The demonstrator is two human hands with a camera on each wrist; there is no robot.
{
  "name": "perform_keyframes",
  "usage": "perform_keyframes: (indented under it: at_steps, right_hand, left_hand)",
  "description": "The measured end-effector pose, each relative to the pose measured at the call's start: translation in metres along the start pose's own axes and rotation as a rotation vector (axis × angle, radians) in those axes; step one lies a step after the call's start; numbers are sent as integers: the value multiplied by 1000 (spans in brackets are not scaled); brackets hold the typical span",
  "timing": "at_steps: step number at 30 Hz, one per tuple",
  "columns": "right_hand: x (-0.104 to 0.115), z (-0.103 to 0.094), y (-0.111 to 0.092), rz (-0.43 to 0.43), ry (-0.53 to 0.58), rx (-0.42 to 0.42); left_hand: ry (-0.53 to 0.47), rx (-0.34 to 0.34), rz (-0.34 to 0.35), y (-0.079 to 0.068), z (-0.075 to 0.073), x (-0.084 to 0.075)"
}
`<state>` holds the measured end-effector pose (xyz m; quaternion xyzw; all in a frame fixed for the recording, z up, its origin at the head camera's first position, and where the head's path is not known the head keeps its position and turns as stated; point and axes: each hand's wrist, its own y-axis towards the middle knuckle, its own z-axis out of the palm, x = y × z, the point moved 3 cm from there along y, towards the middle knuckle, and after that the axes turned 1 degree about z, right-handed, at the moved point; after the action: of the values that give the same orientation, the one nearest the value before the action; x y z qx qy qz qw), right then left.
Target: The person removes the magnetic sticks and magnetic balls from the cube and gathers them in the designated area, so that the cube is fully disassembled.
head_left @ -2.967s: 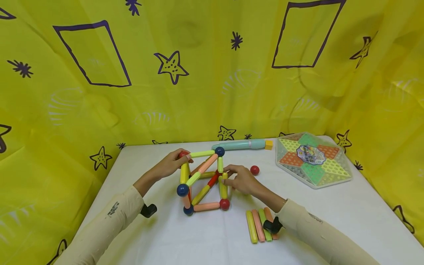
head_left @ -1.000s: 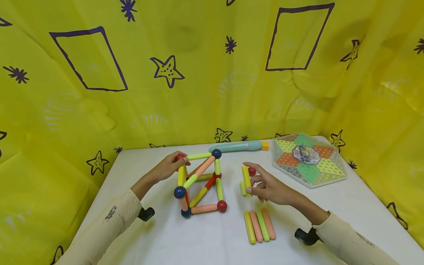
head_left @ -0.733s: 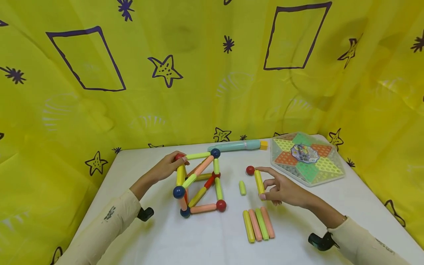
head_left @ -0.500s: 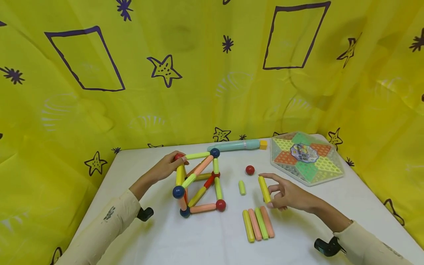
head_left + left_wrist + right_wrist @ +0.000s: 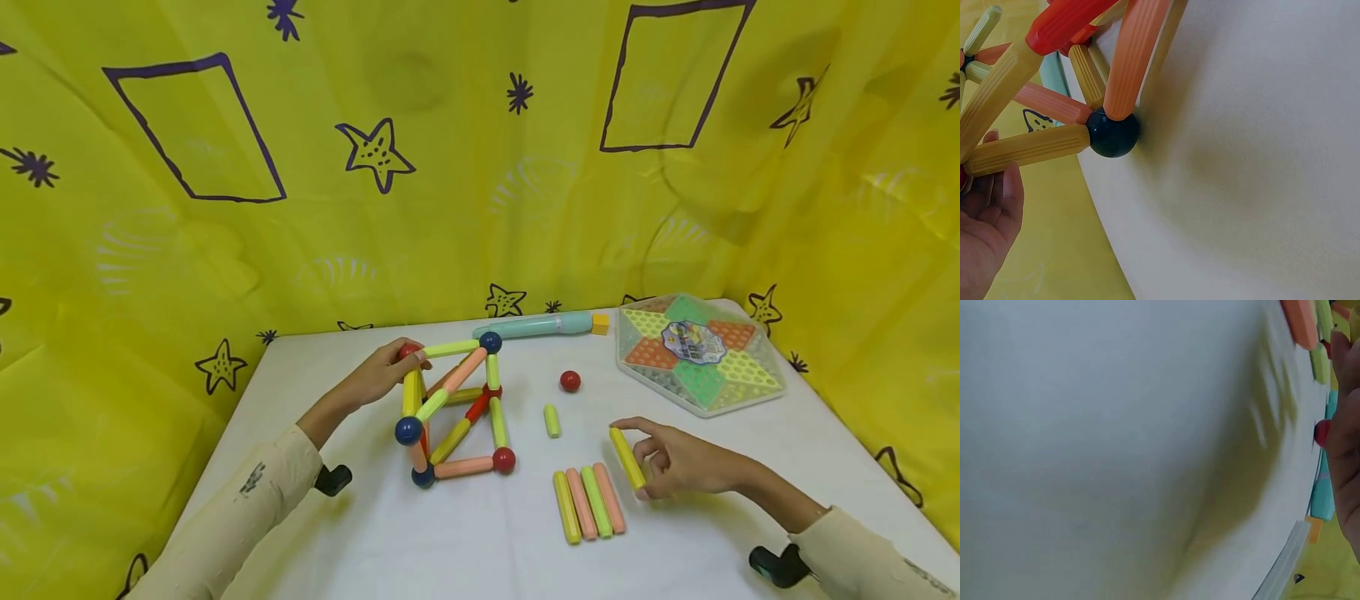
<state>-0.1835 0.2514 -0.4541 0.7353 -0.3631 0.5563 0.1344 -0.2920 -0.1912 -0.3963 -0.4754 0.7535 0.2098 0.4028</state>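
On the white table stands a cube-like frame of magnetic sticks and balls, with a peach stick [image 5: 465, 467] along its bottom front edge and a blue ball [image 5: 408, 430] at its upper front corner. My left hand [image 5: 378, 372] grips the red ball at the upper back-left corner, thumb over the top; in the left wrist view the left hand [image 5: 988, 234] is beside a yellow stick [image 5: 1032, 149]. Off to the right, my right hand [image 5: 686, 458] pinches a yellow stick [image 5: 627, 458] between thumb and forefinger, above the table. The right wrist view shows only part of the right hand [image 5: 1344, 450].
A row of several sticks [image 5: 596, 500] lies in front of the right hand. A short green stick [image 5: 552, 421] and a loose red ball [image 5: 570, 381] lie right of the frame. Behind are a teal tube-shaped object [image 5: 536, 326], a yellow block [image 5: 601, 324] and a hexagonal game board [image 5: 701, 354].
My right hand has moved from the frame's right side out to the right and nearer, carrying the yellow stick. The short green stick now shows on the table. My left hand stays put.
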Motion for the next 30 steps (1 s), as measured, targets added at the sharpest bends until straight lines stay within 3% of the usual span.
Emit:
perform_keyframes:
  at_steps: [6,11,30]
  right_hand:
    - [-11,7,-6,16,-189,14]
    - [-12,11,-6,37,-278,6]
    - [-8,14,-3,32,-256,19]
  left_hand:
    - [5,-1,-4,1,-1,0]
    - [6,-1,-1,1,0,-1]
    - [2,-3,-5,1,0,1]
